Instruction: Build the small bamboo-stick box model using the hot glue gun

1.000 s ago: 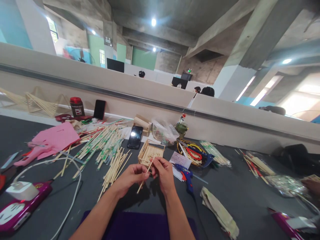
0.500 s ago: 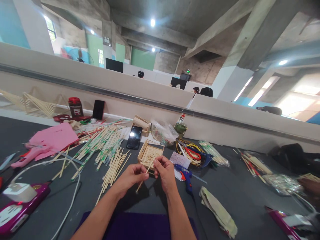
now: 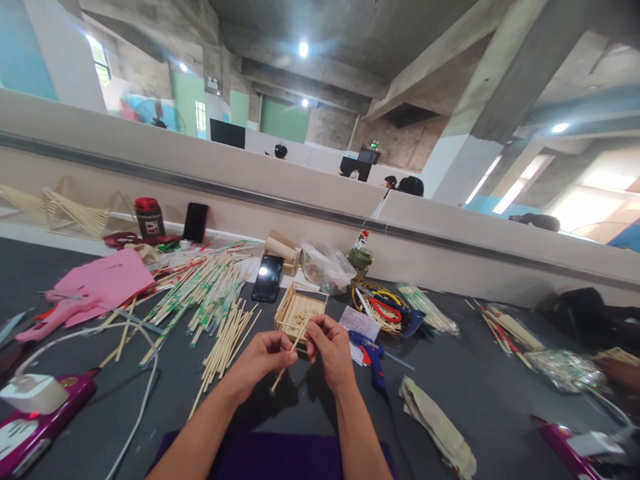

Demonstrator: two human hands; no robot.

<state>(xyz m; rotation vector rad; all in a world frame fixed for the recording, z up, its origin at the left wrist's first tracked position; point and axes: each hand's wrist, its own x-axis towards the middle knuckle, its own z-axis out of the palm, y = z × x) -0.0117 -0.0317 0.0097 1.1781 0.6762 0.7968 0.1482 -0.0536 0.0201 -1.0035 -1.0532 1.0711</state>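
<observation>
Left hand and right hand pinching one stick; one box just beyond, two phones, one blue glue gun, one cloth, piled sticks uncountable.

stick partly hidden by the fingers, purple power strip cut off by left edge
</observation>
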